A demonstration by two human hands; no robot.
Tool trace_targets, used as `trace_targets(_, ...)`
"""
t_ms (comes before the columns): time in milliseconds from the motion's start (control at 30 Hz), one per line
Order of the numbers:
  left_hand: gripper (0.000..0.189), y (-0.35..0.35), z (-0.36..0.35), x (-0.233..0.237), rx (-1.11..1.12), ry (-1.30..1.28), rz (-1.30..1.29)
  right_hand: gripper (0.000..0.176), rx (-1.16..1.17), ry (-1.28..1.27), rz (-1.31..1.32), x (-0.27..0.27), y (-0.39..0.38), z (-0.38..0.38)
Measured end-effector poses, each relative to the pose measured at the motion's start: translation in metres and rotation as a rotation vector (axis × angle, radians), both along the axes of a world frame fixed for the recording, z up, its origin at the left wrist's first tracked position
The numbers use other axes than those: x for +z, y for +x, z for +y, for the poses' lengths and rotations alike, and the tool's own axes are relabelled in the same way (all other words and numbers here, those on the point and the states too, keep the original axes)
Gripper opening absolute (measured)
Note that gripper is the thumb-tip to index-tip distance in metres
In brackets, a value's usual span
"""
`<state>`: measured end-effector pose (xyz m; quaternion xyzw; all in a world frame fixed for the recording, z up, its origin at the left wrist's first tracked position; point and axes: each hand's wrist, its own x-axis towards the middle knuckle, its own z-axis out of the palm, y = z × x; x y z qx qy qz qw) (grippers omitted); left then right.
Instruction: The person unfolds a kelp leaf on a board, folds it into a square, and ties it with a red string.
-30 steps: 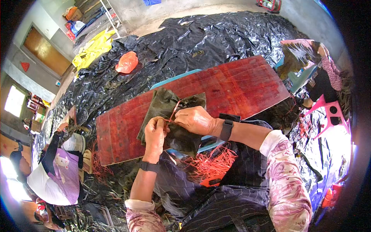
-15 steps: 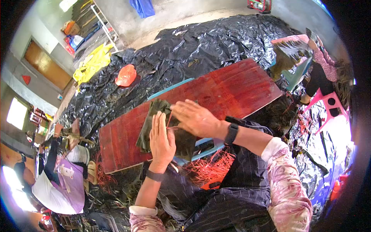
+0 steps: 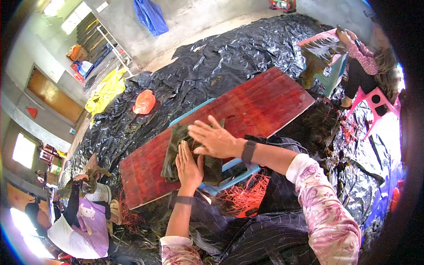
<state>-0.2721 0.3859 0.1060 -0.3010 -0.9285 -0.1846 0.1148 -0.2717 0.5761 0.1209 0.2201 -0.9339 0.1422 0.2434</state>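
A dark green, leaf-like sheet stack (image 3: 170, 161) lies on the reddish-brown board (image 3: 265, 101), which rests on a blue stool (image 3: 238, 176). My left hand (image 3: 189, 170) lies on the near part of the stack, fingers stretched out and pointing away from me. Just right of it, my right hand (image 3: 214, 139) is spread over the stack, its fingertips pointing left and its thumb near my left fingertips. Neither hand grips anything visible. Part of the stack is hidden under both hands.
Red strings (image 3: 247, 194) lie below the board's near edge. Black plastic sheeting (image 3: 198, 70) covers the floor, with an orange-red bag (image 3: 144, 102) and yellow cloth (image 3: 106, 95) on it. One person (image 3: 84, 225) sits at the left, another (image 3: 362, 62) at the right near a pink stool (image 3: 376, 104).
The camera view has shifted slightly. My right hand has moved over the stack with its fingers more spread, and the red strand that showed between my hands is no longer visible.
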Motion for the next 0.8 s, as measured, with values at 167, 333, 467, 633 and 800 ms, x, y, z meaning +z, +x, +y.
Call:
trace_targets(167, 0.071, -0.002, -0.001, -0.004, -0.012, 0.007, 0.022, 0.091, 0.104, 0.102, -0.454, -0.010, -0.021, -0.011)
trace_targets(333, 0.071, -0.001, 0.001, -0.002, -0.002, 0.014, 0.032, 0.096, 0.125, 0.105, -0.508, -0.009, -0.032, 0.005)
trace_targets(467, 0.064, -0.009, -0.009, 0.007, -0.054, 0.102, 0.009, 0.092, -0.114, 0.087, -0.312, -0.007, -0.007, 0.028)
trace_targets(633, 0.041, -0.046, -0.041, 0.022, 0.214, 0.212, 0.109, 0.071, -0.167, -0.016, -0.091, 0.022, 0.097, 0.077)
trace_targets(800, 0.046, -0.093, -0.058, -0.001, 0.403, 0.151, -0.297, 0.051, -0.288, -0.200, -0.156, -0.007, 0.184, 0.106)
